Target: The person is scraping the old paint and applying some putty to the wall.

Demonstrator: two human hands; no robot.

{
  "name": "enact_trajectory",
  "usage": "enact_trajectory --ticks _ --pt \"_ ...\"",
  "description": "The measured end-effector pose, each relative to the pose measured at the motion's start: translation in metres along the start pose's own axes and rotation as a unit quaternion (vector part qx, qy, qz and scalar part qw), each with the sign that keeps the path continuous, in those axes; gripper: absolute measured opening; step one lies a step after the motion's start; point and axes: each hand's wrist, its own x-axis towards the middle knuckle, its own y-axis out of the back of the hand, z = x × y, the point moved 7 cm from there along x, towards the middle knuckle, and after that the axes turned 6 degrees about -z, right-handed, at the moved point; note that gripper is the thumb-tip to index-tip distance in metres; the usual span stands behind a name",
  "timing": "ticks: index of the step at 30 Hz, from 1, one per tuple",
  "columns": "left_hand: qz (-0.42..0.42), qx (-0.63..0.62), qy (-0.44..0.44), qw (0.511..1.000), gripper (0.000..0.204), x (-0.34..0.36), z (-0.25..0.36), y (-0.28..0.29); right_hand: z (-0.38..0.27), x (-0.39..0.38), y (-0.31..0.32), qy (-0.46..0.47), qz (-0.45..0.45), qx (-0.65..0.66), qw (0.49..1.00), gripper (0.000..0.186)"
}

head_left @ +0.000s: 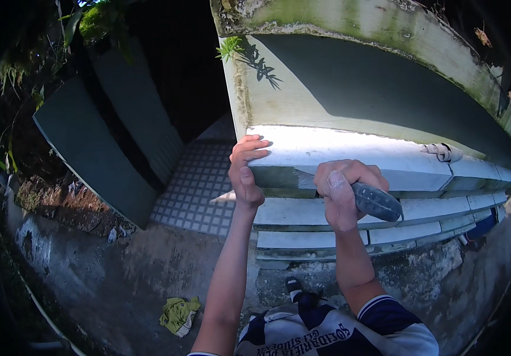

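Observation:
My right hand [350, 184] is closed round the thick dark grey handle of a scraper [380, 203]. Its flat, pale blade points left and meets the front face of a white-topped ledge [332, 148], just below the edge. At the ledge's left corner rests my left hand [246, 169], fingers stretched over the top and thumb at the side. Nothing is held in it. The ledge's front face is dull green left of the blade. What lies behind my right fist is hidden.
Below are white-topped steps [303, 221]. A pale, partly cylindrical object [442, 152] lies on the ledge at right. A mossy slab [338, 22] overhangs above. A green panel [98, 145] stands left beside checked tiles [193, 184]. A yellow-green cloth [179, 314] lies on concrete.

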Motion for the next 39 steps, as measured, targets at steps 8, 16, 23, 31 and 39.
enact_trajectory --ticks 8,16,23,31,39 --pt "0.001 -0.006 0.002 1.0 0.055 0.001 0.0 -0.002 0.019 -0.017 0.006 -0.029 0.006 0.07 0.997 0.031" --pt "0.011 -0.004 0.002 1.0 0.052 0.002 0.003 0.001 0.003 -0.032 0.008 0.034 -0.003 0.039 0.999 0.025" --pt "0.005 0.007 0.002 1.0 0.051 -0.001 0.002 0.0 0.007 -0.046 0.014 0.041 0.017 0.055 0.997 0.027" --pt "0.009 0.0 -0.005 1.0 0.051 -0.001 -0.001 0.001 -0.003 -0.039 0.01 0.04 0.03 -0.014 0.999 0.028" --pt "0.013 0.004 -0.005 1.0 0.052 -0.001 -0.004 -0.001 0.0 -0.025 0.012 0.051 0.001 0.022 0.998 0.018"
